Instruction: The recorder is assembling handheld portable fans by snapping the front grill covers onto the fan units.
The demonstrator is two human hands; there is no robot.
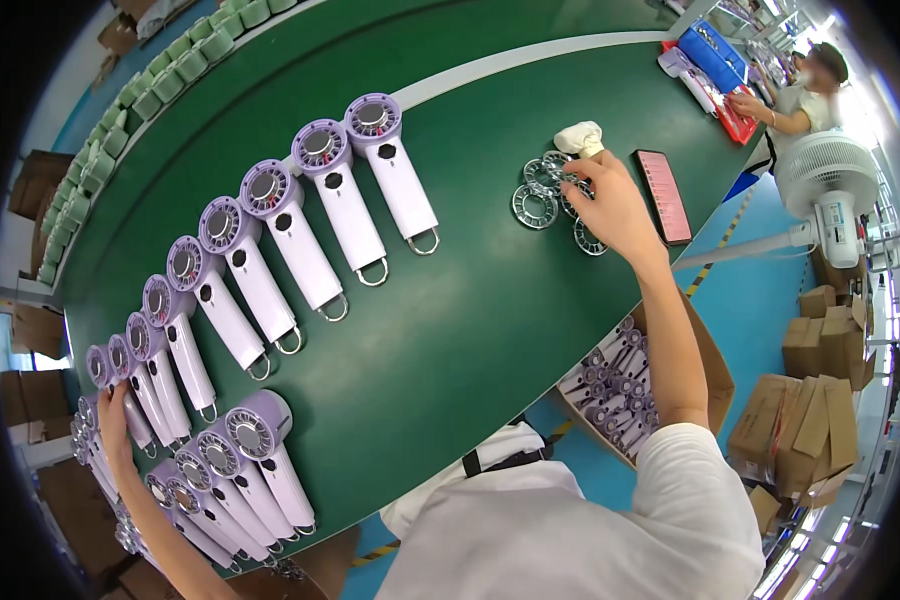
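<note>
At the far left, my left hand (113, 412) closes around a lilac and white handheld fan (98, 368) at the end of a slanting row; its fingertips are partly hidden among the handles. Each fan in the row, such as the large handheld fan (395, 175), has a round head, a white handle and a metal loop. On the right, my right hand (615, 205) is over a small group of silver ring-shaped grilles, its thumb and fingers pinching one ring (573, 197). Another silver ring (535, 206) lies just left of it.
More handheld fans (255, 430) crowd the near left edge. Beside my right hand are a white cloth-like bundle (580, 138) and a phone (663, 197). A carton of fans (705, 350) stands below the green table (450, 340). Another person works by a blue bin (712, 58).
</note>
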